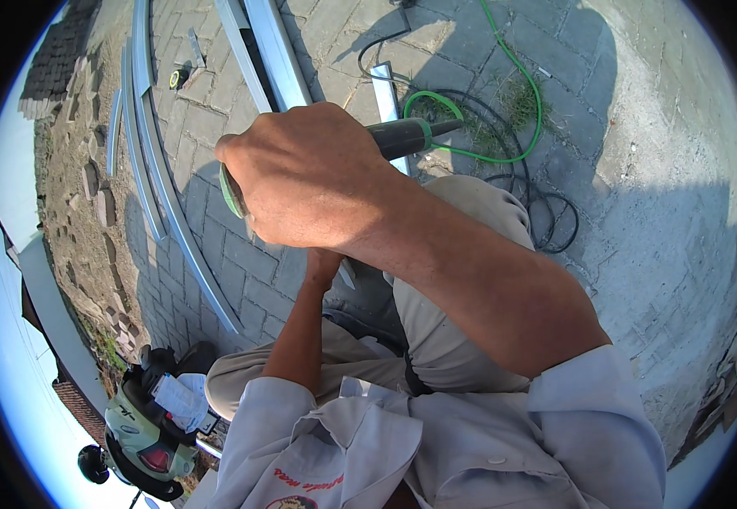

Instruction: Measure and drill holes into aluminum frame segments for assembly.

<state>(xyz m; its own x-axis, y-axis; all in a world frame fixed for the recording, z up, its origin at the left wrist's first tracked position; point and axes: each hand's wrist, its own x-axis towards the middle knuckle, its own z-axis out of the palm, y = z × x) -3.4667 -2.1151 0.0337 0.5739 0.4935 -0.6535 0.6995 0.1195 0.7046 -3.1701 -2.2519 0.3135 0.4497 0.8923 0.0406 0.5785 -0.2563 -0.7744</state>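
Observation:
My right hand (309, 174) is raised in front of me, closed around a power tool with a black cylindrical body (398, 138). A green ring and a tapered black end show on the tool's right, and a green part (232, 190) shows under the knuckles; the rest is covered by the hand, so its exact kind is unclear. Below and behind it is my left hand (324, 263), mostly hidden, with its fingers out of sight. Close to it, the end of a metal strip (347, 274) sticks out. Silvery metal channels (279, 55) lie on the paving beyond my right hand.
Long thin metal profiles (173, 191) lie along the left side. A tape measure (178, 79) rests near them. Green hose or cable (540, 114) and black cable (574, 222) loop at the right. A short metal piece (386, 93) lies ahead; a motor scooter (143, 441) stands lower left.

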